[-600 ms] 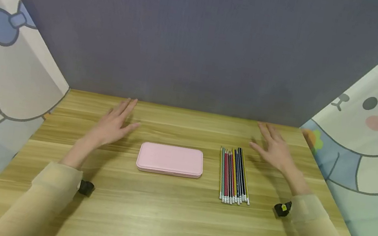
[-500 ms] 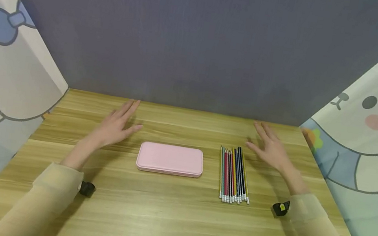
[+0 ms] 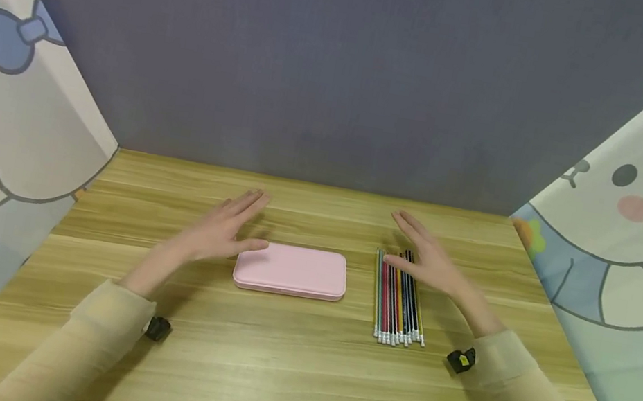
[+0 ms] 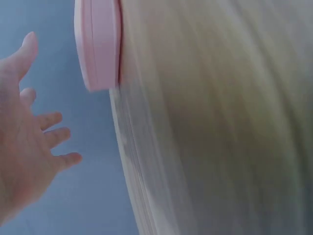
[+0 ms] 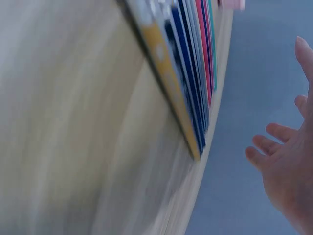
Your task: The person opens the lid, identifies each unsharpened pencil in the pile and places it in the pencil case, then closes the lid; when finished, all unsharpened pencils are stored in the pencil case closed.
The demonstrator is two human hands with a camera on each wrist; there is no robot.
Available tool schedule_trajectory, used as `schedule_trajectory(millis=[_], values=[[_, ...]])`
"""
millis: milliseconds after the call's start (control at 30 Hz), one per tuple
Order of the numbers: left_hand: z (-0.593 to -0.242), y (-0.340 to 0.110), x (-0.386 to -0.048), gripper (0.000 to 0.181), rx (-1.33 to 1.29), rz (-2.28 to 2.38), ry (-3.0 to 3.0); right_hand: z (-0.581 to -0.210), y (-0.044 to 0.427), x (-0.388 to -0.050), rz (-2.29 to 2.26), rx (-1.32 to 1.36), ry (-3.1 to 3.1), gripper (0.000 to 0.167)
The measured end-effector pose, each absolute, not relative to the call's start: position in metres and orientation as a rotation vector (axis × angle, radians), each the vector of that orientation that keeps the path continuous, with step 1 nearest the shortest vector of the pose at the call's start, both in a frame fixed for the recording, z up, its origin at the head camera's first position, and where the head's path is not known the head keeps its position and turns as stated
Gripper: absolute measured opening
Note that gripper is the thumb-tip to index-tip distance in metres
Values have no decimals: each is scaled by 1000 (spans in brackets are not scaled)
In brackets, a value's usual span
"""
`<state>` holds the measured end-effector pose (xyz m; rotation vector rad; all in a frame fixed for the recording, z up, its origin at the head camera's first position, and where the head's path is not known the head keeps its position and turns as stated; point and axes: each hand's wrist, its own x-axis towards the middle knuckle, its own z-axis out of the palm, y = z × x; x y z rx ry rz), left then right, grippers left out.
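Note:
A closed pink pencil case (image 3: 292, 272) lies flat near the middle of the table. To its right is a bundle of several pencils (image 3: 396, 307), side by side with their white eraser ends toward me. My left hand (image 3: 222, 230) hovers at the case's upper left corner, fingers straight and thumb spread; in the left wrist view it appears apart from the case (image 4: 100, 44). Over the far ends of the pencils is my right hand (image 3: 428, 259), its fingers extended and holding nothing. The right wrist view shows that hand (image 5: 288, 161) separate from the pencils (image 5: 190, 73).
The wooden table (image 3: 268, 374) ends at a dark grey upright panel (image 3: 328, 75) behind. Cartoon-printed sheets (image 3: 8, 144) flank it on both sides. A small black device (image 3: 158, 328) sits at my left wrist, and another black device (image 3: 462, 360) at my right.
Both hands have moved inward, the left rightward to the pencil case's corner and the right leftward over the pencils. The case and pencils have stayed in place.

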<state>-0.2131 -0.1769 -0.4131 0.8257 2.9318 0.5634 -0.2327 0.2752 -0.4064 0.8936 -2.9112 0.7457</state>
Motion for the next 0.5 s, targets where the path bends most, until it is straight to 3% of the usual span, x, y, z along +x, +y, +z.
schedule_trajectory(millis=[500], values=[[-414,-129,-190,94,1126,259,2854,-417,217,-207,722,1227,-2909,100]])
